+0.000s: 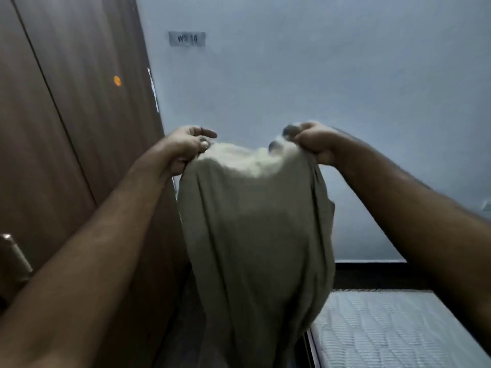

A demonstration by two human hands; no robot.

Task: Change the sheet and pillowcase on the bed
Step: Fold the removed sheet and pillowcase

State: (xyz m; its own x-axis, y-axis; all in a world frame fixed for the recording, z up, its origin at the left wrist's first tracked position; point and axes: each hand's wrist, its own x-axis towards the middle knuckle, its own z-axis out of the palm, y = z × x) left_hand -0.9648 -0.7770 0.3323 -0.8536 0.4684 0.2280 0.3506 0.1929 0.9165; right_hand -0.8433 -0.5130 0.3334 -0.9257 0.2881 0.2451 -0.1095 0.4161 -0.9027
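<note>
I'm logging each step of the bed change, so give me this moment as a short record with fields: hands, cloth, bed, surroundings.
left hand: left hand grips the top edge of the pillowcase
right hand: right hand grips the same edge, opposite side
cloth: olive-grey, held up, hanging down, pillow showing at its open top
bed: bare quilted mattress, lower right
surroundings: brown wooden door left, pale wall with small label
</note>
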